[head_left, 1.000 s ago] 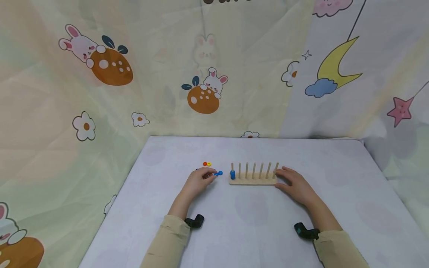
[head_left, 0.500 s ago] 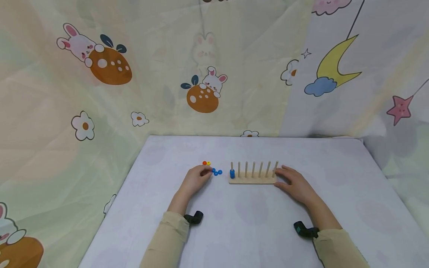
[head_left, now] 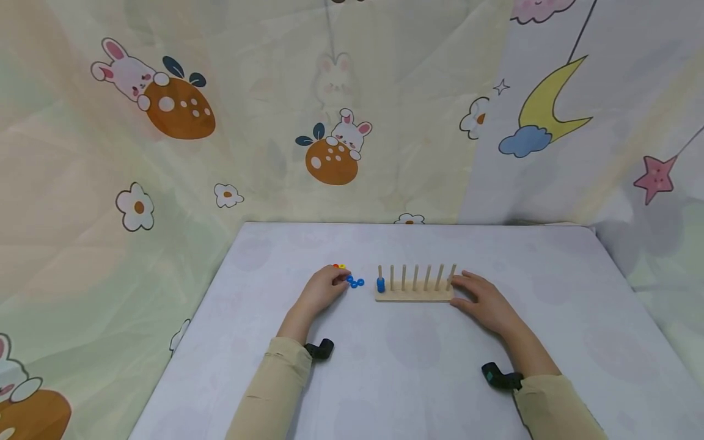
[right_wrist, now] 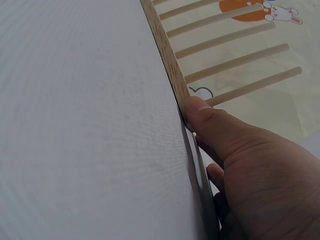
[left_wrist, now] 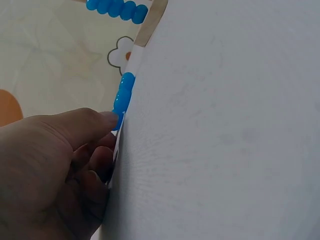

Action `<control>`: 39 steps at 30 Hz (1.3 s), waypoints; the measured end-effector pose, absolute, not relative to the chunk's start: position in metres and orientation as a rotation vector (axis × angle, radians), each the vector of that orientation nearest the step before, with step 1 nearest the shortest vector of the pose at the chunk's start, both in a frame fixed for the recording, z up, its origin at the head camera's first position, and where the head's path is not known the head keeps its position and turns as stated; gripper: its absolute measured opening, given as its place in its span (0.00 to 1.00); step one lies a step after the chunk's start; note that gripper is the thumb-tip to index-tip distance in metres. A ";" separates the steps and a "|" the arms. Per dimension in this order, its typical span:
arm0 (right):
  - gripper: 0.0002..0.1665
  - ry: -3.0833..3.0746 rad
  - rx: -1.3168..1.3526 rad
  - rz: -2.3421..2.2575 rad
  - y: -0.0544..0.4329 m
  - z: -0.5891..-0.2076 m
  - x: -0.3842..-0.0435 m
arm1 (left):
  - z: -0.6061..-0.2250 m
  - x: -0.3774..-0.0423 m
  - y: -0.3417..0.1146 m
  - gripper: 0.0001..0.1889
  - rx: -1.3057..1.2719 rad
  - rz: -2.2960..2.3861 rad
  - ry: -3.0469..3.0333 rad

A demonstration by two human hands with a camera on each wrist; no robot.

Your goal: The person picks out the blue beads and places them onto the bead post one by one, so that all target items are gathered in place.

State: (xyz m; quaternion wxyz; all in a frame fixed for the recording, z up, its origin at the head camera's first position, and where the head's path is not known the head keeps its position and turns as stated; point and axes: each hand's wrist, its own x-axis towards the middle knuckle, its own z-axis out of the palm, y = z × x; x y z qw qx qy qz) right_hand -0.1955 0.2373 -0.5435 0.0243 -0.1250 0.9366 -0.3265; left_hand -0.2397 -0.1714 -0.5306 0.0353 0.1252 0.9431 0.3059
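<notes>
My left hand (head_left: 321, 289) is at the left of a small cluster of blue beads (head_left: 360, 282). Its thumb and finger pinch the nearest blue bead (left_wrist: 118, 121), partly covered by the thumb tip. To the right stands a wooden peg board (head_left: 415, 296) with a row of upright pegs. Blue beads (head_left: 381, 285) are stacked on its leftmost peg; the other pegs are bare. My right hand (head_left: 486, 304) grips the board's right end, thumb (right_wrist: 197, 107) in front; its other fingers are mostly hidden in the right wrist view.
A red bead (head_left: 335, 266) and a yellow bead (head_left: 342, 266) lie just behind my left hand, partly covered by it. The white table (head_left: 412, 379) reaches back to a printed cloth backdrop (head_left: 264, 122).
My left hand drew back slightly left from the blue beads, then edged forward to them, now covering part of the red and yellow beads. The right hand and peg board stayed put.
</notes>
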 end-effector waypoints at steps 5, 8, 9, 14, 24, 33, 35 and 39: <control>0.36 2.902 -0.393 -1.012 0.237 -0.544 -0.196 | -0.531 -0.240 -0.172 0.14 0.394 0.934 2.911; 0.36 2.901 -0.390 -1.011 0.237 -0.544 -0.196 | -0.532 -0.241 -0.172 0.13 0.384 0.933 2.915; 0.37 2.901 -0.390 -1.009 0.237 -0.544 -0.196 | -0.532 -0.241 -0.172 0.13 0.386 0.928 2.918; 0.36 2.904 -0.392 -1.011 0.237 -0.545 -0.196 | -0.532 -0.242 -0.170 0.13 0.381 0.896 2.921; 0.36 2.915 -0.398 -1.004 0.236 -0.545 -0.197 | -0.529 -0.239 -0.170 0.12 0.355 0.915 2.908; 0.36 2.917 -0.395 -0.999 0.237 -0.545 -0.197 | -0.524 -0.238 -0.171 0.12 0.349 0.960 2.890; 0.36 2.917 -0.395 -1.001 0.237 -0.546 -0.197 | -0.521 -0.237 -0.171 0.12 0.346 0.958 2.899; 0.37 2.917 -0.396 -1.002 0.237 -0.546 -0.197 | -0.513 -0.236 -0.169 0.12 0.350 0.967 2.907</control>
